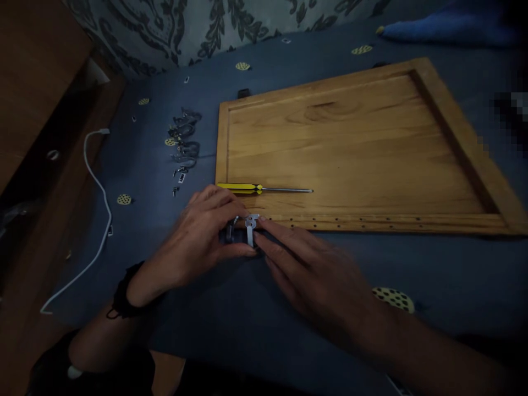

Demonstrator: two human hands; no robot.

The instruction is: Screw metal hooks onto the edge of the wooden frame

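Note:
A framed wooden board lies flat, with a row of paired small holes along its near edge. At the left end of that edge, a silvery metal hook with a holed plate sits between my hands. Bent round it with thumb below and fingers above, my left hand grips the hook. The fingertips of my right hand press against the hook's right side, fingers close together. Beside it, partly hidden by my left fingers, is a second metal hook. A yellow-handled screwdriver rests on the board just beyond my left hand.
On the blue patterned cloth left of the board lie several metal hooks and loose screws. A white cable curves along the left side. A blue cloth item lies at the far right, and patterned fabric borders the back.

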